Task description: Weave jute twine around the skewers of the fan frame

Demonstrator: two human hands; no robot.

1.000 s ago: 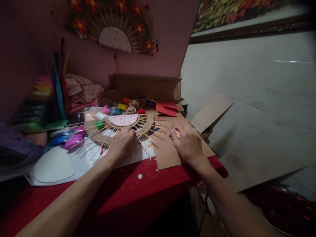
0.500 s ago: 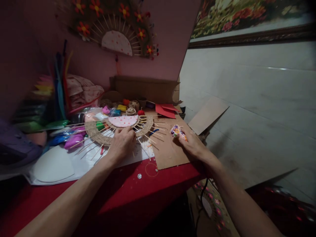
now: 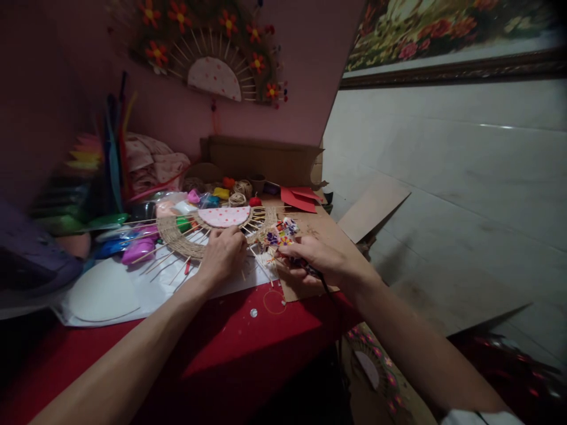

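Note:
On the table lies a stick fan (image 3: pixel 175 239), with thin sticks radiating through a curved band of woven twine. A white half-circle with red dots (image 3: pixel 224 216) forms its middle. My left hand (image 3: pixel 225 254) is closed on the fan's near part, below the half-circle; its fingertips are partly hidden. In my right hand (image 3: pixel 316 260) is a flower-patterned glue gun (image 3: pixel 283 237), fingers wrapped round it and a dark cord trailing down. Its front end is over the right end of the twine band; I cannot tell whether it touches.
Brown cardboard (image 3: pixel 305 292) lies under my right hand. Red paper (image 3: pixel 299 199), twine balls (image 3: pixel 238 199) and bagged coloured clay (image 3: pixel 138 251) sit behind and left. A white rounded sheet (image 3: pixel 104 292) rests on the red tablecloth (image 3: pixel 208 342). A finished fan (image 3: pixel 215 77) hangs on the wall.
My right hand has brought the glue gun leftward from above the cardboard to the right side of the fan. My left hand keeps its hold; the view has shifted slightly.

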